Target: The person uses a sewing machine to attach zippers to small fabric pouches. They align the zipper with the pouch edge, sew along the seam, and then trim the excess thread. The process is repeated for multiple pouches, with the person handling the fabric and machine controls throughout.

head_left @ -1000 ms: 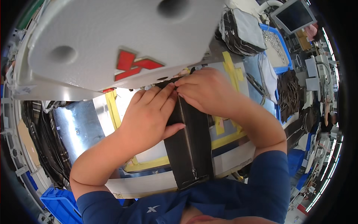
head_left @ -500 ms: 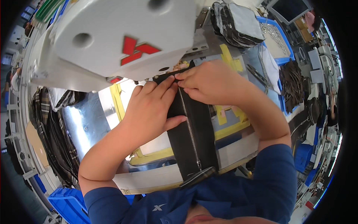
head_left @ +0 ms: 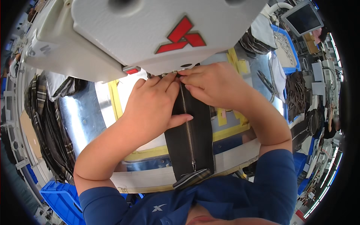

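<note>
A black fabric strip with a metal zipper (head_left: 190,138) down its middle lies on the shiny machine bed and runs under the white sewing machine head (head_left: 150,33). My left hand (head_left: 150,108) lies flat on the strip's left side, fingertips at the machine's foot. My right hand (head_left: 213,86) presses the strip's right side, fingers pinching the fabric beside the zipper near the needle area. The needle itself is hidden by the machine head. A plaid end piece (head_left: 191,178) hangs at the strip's near end.
Yellow tape lines (head_left: 114,99) mark the metal bed. A pile of dark plaid pieces (head_left: 48,123) lies at the left, a blue bin (head_left: 60,198) below it. At the right are stacked dark pieces (head_left: 296,90), a blue tray (head_left: 281,48) and a small screen (head_left: 303,17).
The view has shifted so the machine head fills more of the top. Both hands stay on the zipper strip, which has moved slightly further under the machine.
</note>
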A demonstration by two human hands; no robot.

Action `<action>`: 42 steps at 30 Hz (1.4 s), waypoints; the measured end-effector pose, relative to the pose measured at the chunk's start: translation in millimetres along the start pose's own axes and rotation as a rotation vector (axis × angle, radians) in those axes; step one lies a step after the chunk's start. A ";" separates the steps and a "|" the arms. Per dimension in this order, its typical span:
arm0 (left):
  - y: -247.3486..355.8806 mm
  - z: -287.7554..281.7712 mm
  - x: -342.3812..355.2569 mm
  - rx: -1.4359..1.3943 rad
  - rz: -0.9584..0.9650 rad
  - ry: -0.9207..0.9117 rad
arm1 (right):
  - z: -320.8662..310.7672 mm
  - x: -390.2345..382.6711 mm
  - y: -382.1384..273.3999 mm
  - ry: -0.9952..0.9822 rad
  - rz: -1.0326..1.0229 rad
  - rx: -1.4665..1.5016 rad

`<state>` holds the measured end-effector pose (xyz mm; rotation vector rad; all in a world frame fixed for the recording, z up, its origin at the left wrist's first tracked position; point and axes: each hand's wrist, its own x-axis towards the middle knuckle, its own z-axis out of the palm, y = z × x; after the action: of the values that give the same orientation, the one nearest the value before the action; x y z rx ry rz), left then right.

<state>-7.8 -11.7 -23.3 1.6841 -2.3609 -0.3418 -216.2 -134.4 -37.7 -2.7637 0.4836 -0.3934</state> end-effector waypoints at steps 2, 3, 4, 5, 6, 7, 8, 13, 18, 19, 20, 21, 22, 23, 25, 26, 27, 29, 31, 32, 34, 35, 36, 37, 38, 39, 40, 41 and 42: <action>-0.6 -1.3 0.0 0.005 0.001 -0.001 | -1.7 0.4 -1.6 -0.005 0.008 -0.004; -0.9 -1.9 -0.9 0.007 0.003 0.001 | -1.7 1.1 -2.3 -0.003 0.005 0.004; -1.3 -0.9 -1.9 0.009 0.002 0.002 | 0.6 1.6 -3.1 -0.002 0.002 0.015; -1.6 -1.3 -2.1 0.014 -0.006 -0.006 | 2.8 2.1 -3.8 -0.002 -0.002 0.026; -1.5 -2.9 -1.8 0.020 -0.015 -0.014 | 5.3 2.5 -4.6 0.010 -0.006 0.029; -1.6 -4.2 -1.7 0.026 -0.023 -0.022 | 7.7 3.0 -5.8 0.022 -0.010 0.032; -1.8 -4.3 -1.2 0.016 -0.022 -0.024 | 9.2 3.1 -6.0 0.034 -0.013 0.034; -2.6 0.2 0.0 -0.029 0.011 0.018 | 2.7 1.7 -4.0 -0.001 0.023 0.027; -0.4 0.0 2.5 -0.043 0.002 0.004 | -0.9 -1.2 -4.6 -0.045 0.046 0.010; 0.2 -1.8 3.1 -0.045 -0.001 -0.002 | 1.4 -2.3 -4.4 -0.031 0.043 0.017; 0.5 -3.4 3.1 -0.037 -0.009 -0.018 | 3.5 -3.3 -4.4 -0.017 0.040 0.025; 0.6 -5.0 2.7 -0.030 -0.017 -0.033 | 4.9 -3.5 -5.3 -0.013 0.037 0.017; 0.9 -5.7 2.4 -0.025 -0.024 -0.046 | 5.7 -3.2 -6.8 -0.012 0.033 0.005; 1.5 -5.8 1.7 -0.012 -0.027 -0.045 | 6.4 -3.3 -7.8 -0.010 0.030 -0.007; 3.1 -5.7 0.4 0.012 -0.033 -0.042 | 7.4 -4.4 -8.0 0.002 0.023 -0.011; 3.9 -5.5 0.0 0.026 -0.036 -0.044 | 7.7 -5.2 -8.0 0.008 0.020 -0.014; 4.7 -5.3 -0.3 0.039 -0.037 -0.047 | 7.7 -6.3 -8.5 0.006 0.015 -0.022; 5.7 -4.7 -1.5 0.059 -0.045 -0.053 | 8.3 -7.8 -9.3 0.002 0.002 -0.038; 7.3 -3.7 -0.7 0.069 -0.045 -0.060 | 10.9 -9.7 -9.3 0.025 -0.015 -0.058; 8.3 -3.6 -0.5 0.076 -0.056 -0.064 | 11.7 -10.7 -9.2 0.038 -0.019 -0.071; 9.5 -3.8 -1.9 0.086 -0.068 -0.066 | 12.4 -7.8 -11.4 0.017 -0.042 -0.110; 12.5 -5.4 0.3 0.065 -0.084 -0.065 | 10.2 -8.7 -10.8 0.003 -0.041 -0.145; 13.5 -3.9 0.1 0.069 -0.085 -0.051 | 11.5 -9.7 -10.2 0.012 -0.043 -0.118; 13.6 -2.2 0.1 0.068 -0.080 -0.030 | 12.4 -10.5 -9.3 0.020 -0.043 -0.101; 13.4 -0.8 -0.2 0.071 -0.077 -0.007 | 10.2 -9.8 -8.5 0.030 -0.047 -0.084; 13.5 1.4 -0.7 0.073 -0.059 0.008 | 4.9 -9.5 -9.7 -0.027 -0.003 -0.074; 12.5 4.9 -1.9 0.075 -0.047 0.027 | 1.7 -7.7 -11.1 -0.084 0.037 -0.063; 13.0 4.8 -2.1 0.036 -0.037 0.004 | -2.7 -7.8 -11.6 -0.132 0.076 -0.042; 12.1 7.5 0.6 0.022 0.022 0.019 | -8.8 -12.1 -9.0 -0.149 0.087 -0.054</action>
<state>-21.2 -8.1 -26.6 1.6625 -2.3757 -0.2957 -227.4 -124.2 -29.1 -2.7851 0.5825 -0.1542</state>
